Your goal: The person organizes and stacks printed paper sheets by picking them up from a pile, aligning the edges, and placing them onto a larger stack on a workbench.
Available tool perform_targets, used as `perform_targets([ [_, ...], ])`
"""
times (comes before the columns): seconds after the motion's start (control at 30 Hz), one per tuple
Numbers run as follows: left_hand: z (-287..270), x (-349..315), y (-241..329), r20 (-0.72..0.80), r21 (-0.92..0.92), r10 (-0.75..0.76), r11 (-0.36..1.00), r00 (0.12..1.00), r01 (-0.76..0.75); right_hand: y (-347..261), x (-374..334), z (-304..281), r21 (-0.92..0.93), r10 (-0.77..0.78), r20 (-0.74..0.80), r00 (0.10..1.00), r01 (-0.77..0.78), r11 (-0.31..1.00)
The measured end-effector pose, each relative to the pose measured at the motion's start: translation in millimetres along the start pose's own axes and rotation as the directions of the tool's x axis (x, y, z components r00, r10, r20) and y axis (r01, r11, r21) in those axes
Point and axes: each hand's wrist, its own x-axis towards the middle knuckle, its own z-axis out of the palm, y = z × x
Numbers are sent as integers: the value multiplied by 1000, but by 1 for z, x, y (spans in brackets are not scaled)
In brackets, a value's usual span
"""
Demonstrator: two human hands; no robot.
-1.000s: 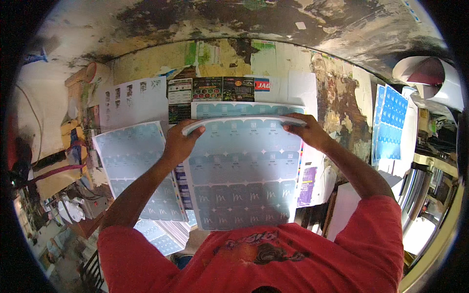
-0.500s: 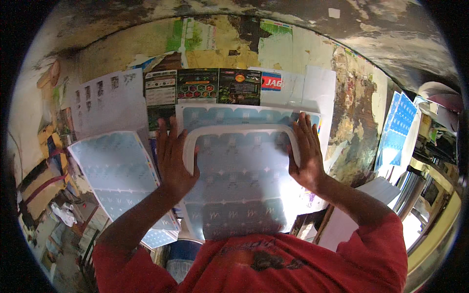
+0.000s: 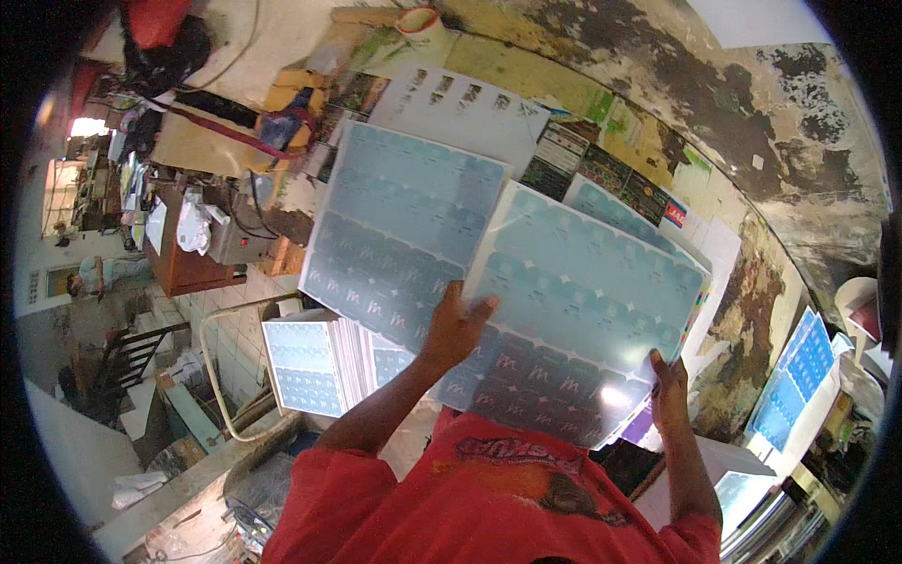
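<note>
A large light-blue printed sheet (image 3: 583,273) with rows of repeated shapes is held in front of me, tilted. My left hand (image 3: 458,324) grips its left edge, thumb over the face. On the opposite edge, my right hand (image 3: 669,383) pinches the sheet low down, its thumb showing at the margin. A similar blue sheet (image 3: 404,202) lies to the left, partly under the held one. Behind the held sheet's top edge, part of another blue sheet (image 3: 615,214) shows. My other fingers are mostly hidden behind the sheet.
At lower left stands a thick stack of printed sheets (image 3: 310,365) beside a curved metal rail (image 3: 214,376). A wooden cabinet (image 3: 193,249) and a person (image 3: 113,274) are farther left. Blue sheets (image 3: 791,381) hang at the right. A peeling wall (image 3: 752,282) rises beyond.
The sheet, bowed between both hands earlier, is now flatter and held lower at its sides. The view has swung left, bringing the stack, cabinet and person into sight.
</note>
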Motion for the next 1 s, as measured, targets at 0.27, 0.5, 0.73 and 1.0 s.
perform_targets([
  [0.27, -223, 65, -16, -220, 307, 67, 952, 973, 4, -26, 50, 194, -304, 65, 385, 921, 59, 951],
  [0.5, -314, 129, -59, -224, 740, 614, 612, 757, -278, -13, 78, 290, -311, -171, 358, 918, 290, 905],
  [0.73, -74, -5, -82, 44, 288, 599, 759, 799, -585, 79, -25, 57, -392, -516, -130, 847, 434, 811],
  [1.0, 37, -66, -165, -110, 365, 577, 781, 809, -507, 206, -126, -13, -539, -357, -554, 752, 3, 842],
])
